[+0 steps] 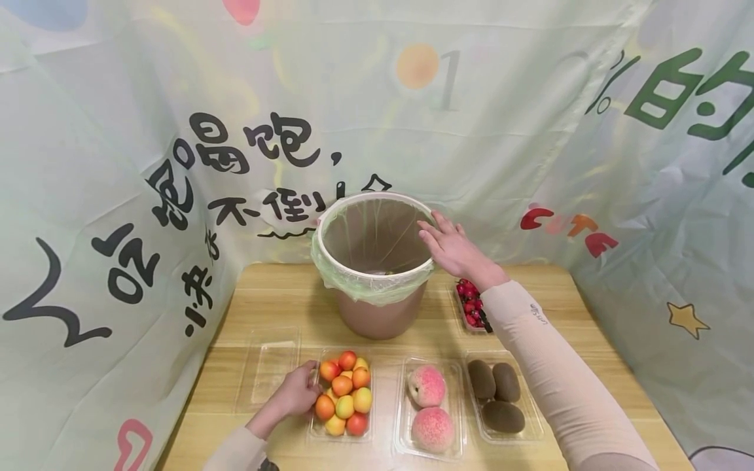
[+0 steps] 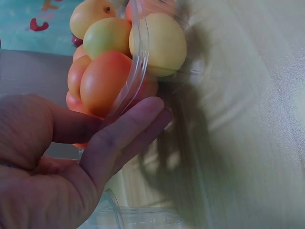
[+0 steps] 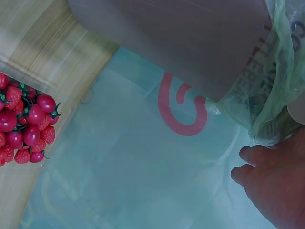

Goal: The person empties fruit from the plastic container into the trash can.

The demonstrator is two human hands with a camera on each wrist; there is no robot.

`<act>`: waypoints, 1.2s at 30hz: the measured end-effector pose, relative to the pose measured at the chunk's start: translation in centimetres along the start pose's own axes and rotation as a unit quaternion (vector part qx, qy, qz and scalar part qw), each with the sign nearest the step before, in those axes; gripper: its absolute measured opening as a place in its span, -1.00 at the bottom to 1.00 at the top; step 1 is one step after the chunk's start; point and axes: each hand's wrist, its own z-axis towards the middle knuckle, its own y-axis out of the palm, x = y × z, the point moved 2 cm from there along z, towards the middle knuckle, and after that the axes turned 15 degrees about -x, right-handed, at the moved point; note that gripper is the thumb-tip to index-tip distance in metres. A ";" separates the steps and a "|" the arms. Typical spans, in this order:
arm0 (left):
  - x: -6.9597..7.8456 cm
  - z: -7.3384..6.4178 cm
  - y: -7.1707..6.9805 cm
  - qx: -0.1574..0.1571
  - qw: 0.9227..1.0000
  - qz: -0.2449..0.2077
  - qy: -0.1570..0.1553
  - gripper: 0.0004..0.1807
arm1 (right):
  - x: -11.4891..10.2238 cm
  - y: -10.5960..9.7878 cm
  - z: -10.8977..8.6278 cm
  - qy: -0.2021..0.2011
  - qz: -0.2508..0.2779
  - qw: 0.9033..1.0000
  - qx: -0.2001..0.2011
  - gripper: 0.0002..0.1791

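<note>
- In the head view, a brown bin (image 1: 379, 319) is standing near the middle of the table's (image 1: 283, 288) far edge. A green bag (image 1: 383, 294) is lining it and hanging over its rim, so the lining looks done; something too small to name is showing deep inside.
- There too, the left hand (image 1: 300, 390) is grasping the left side of a clear tray (image 1: 374, 422) toward the table's left edge. That tray is holding a full heap of orange and yellow fruits (image 1: 343, 405) — I'd judge its emptying not yet begun.
- The right hand (image 1: 450, 247) is resting at the right of the bin's rim; I cannot tell whether it is gripping or merely touching.
- Nearer the right edge, two pink fruits (image 1: 432, 429) and three brown fruits (image 1: 503, 417) are sitting in their own boxes, seemingly untouched. Red fruits (image 1: 469, 304) are lying toward the far right corner. By the left edge a bare clear container (image 1: 273, 366) is lying — emptied already, or just a lid.
- In the left wrist view, thumb and fingers are pinching the tray's rim, the fruits heaping beside them.
- In the right wrist view, fingertips are showing just beside the bag, and the red fruits are filling their box.
</note>
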 end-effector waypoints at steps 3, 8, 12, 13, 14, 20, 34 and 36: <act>0.1 0.1 -0.2 -0.001 1.000 0.003 0.004 -0.38 | -0.1 -0.2 0.1 -0.003 -0.001 1.000 0.003 -0.24; 0.7 0.5 -1.1 -0.001 1.000 -0.004 0.007 -0.44 | -0.2 -1.0 0.4 -0.003 -0.002 1.000 0.007 -0.22; 1.8 0.9 -2.0 0.001 1.000 -0.014 0.009 -0.46 | -0.3 -1.8 0.5 -0.005 -0.003 1.000 0.015 -0.23; 2.1 0.9 -2.2 0.002 1.000 -0.015 0.009 -0.46 | -0.3 -2.0 0.5 -0.005 -0.002 1.000 0.016 -0.23; 2.4 0.9 -2.4 0.004 1.000 -0.014 0.007 -0.45 | -0.4 -2.1 0.6 -0.007 -0.003 1.000 0.017 -0.23; 3.5 0.6 -3.1 -0.002 1.000 -0.030 0.000 -0.37 | -0.4 -2.1 0.7 -0.006 -0.003 1.000 0.011 -0.23; 5.7 -1.4 -5.9 0.004 0.998 -0.056 0.018 -0.34 | -0.1 -0.7 0.3 0.000 0.006 1.000 -0.004 -0.24; 5.9 -1.7 -6.1 0.004 0.998 -0.059 0.022 -0.35 | 0.0 -0.4 0.3 0.001 0.007 1.000 -0.007 -0.23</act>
